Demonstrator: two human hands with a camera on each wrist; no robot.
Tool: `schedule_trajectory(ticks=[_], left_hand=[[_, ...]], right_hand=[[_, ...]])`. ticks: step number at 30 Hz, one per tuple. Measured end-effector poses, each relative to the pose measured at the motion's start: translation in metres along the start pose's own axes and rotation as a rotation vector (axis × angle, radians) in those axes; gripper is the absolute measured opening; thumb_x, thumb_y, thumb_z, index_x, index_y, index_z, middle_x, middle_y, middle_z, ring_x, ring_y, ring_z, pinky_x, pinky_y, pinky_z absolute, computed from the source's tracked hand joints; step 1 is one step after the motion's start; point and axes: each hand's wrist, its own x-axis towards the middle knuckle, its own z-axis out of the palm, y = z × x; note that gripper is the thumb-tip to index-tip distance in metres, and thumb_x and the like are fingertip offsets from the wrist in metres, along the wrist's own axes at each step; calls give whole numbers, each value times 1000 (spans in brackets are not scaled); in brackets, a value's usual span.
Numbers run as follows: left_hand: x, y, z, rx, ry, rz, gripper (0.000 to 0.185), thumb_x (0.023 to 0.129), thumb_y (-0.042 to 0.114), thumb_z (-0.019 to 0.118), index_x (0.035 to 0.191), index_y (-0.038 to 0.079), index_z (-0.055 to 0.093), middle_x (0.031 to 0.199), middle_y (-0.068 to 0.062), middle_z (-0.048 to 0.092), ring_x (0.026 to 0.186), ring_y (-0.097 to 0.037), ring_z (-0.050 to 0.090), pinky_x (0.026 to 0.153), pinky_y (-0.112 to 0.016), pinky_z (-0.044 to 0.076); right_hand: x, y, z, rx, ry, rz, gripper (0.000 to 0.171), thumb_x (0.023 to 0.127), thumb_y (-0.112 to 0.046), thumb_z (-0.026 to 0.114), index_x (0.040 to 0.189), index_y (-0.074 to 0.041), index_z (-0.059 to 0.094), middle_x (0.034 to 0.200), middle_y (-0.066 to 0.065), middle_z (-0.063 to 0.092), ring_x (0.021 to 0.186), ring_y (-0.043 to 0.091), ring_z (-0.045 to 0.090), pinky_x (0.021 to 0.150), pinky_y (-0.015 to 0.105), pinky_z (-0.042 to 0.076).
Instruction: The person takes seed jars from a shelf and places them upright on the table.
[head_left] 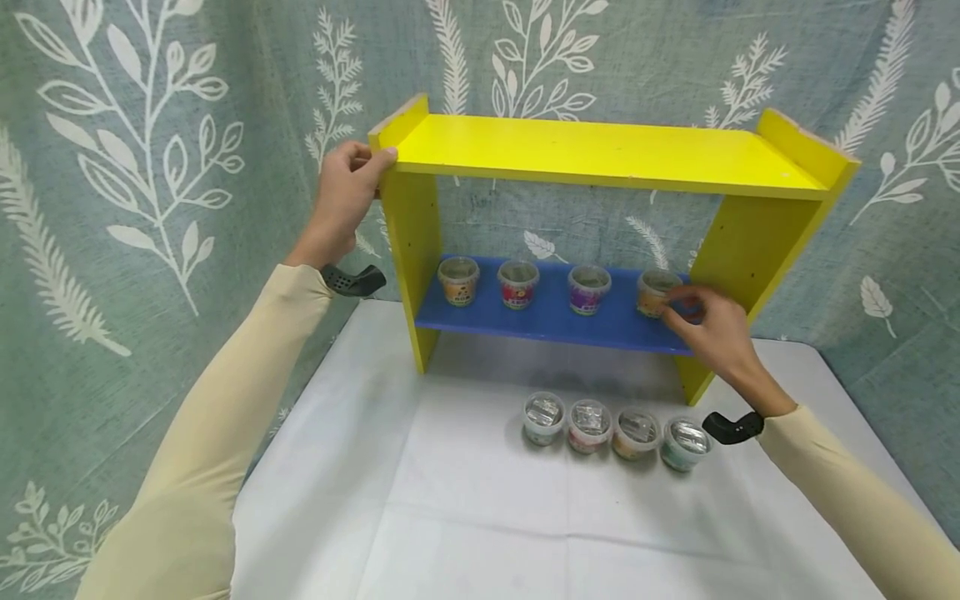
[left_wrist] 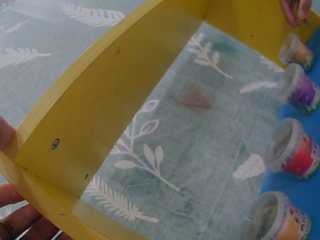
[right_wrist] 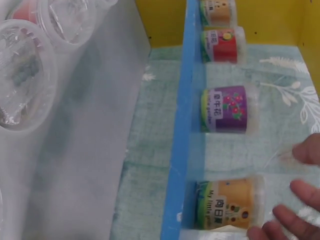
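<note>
- While the right end of the blue shelf (head_left: pixel 540 322) is taken by the orange-labelled cup (head_left: pixel 651 298), upright and last in a row of 4, the fingers of the right hand (head_left: pixel 712 327) are spread beside its rim; nothing is seen to be gripped, and whether a fingertip touches cannot be told.
- The cup is best aligned with the purple-labelled cup (head_left: pixel 587 292), and its rim should not be brushed by the fingers, lest it be tipped.
- The yellow shelf unit (head_left: pixel 600 150) should be held steady by the left hand (head_left: pixel 339 196), whose fingers are wrapped round its upper left corner.
- In the right wrist view, "My little garden" and the thumb's gap are shown; in the head view, the cup is partly covered.
- Only in the head view are all 4 cups on the desk (head_left: pixel 465 500) fully seen; only in the left wrist view is a round fitting (left_wrist: pixel 55 144) revealed.
</note>
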Motion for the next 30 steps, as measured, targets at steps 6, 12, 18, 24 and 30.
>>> schedule_trajectory(ticks=[6, 12, 18, 24, 30], left_hand=[[-1, -1, -1, 4, -6, 7, 39, 101, 42, 64, 122, 10, 59, 117, -4, 58, 103, -21, 59, 93, -35, 50], [-1, -3, 0, 11, -7, 19, 38, 101, 43, 64, 120, 11, 59, 118, -4, 58, 103, -20, 59, 93, -35, 49], [-2, -5, 0, 11, -8, 23, 38, 101, 44, 64, 120, 11, 60, 119, -4, 59, 104, -20, 60, 94, -35, 50], [-2, -4, -2, 3, -5, 27, 39, 100, 44, 65, 121, 11, 60, 118, -4, 59, 104, -20, 60, 94, -36, 50], [-2, -3, -3, 1, -8, 23, 40, 100, 44, 65, 122, 11, 60, 118, -4, 59, 104, -20, 60, 94, -36, 50]], right_hand=[[6, 0, -3, -24, -7, 96, 56, 98, -34, 68, 136, 6, 56, 127, 30, 61, 107, 48, 65, 88, 62, 53], [10, 3, -2, -33, -55, 182, 72, 99, -42, 66, 147, 6, 43, 134, 34, 54, 116, 51, 61, 93, 62, 51], [17, 7, 0, -47, -97, 212, 79, 100, -46, 63, 151, 8, 38, 136, 35, 53, 122, 51, 56, 97, 63, 49], [26, 9, 1, -44, -111, 213, 84, 101, -51, 60, 153, 9, 34, 136, 35, 52, 123, 51, 54, 96, 64, 48], [33, 12, 2, -27, -137, 228, 89, 100, -54, 59, 154, 11, 31, 139, 37, 49, 125, 51, 53, 98, 65, 47]])
